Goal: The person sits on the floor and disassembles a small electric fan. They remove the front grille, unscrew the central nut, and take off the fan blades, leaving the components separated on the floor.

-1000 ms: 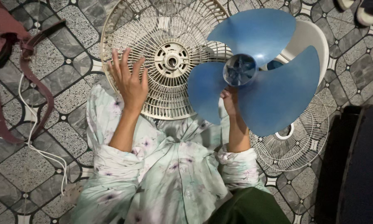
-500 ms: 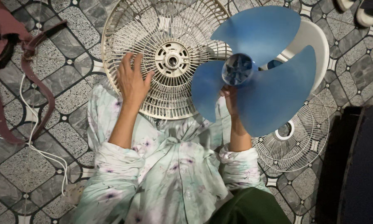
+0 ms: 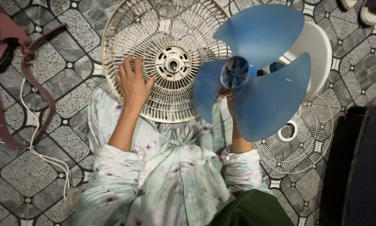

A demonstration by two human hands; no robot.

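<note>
Since a second ago, the left hand has curled from flat onto the cream fan guard, upper centre, gripping its wires. Right hand holds the one blue three-bladed fan blade raised at centre right. Refitting seems underway; the hub likely needs lining up with the shaft. Two guards counted: a second white guard lies lower right.
</note>
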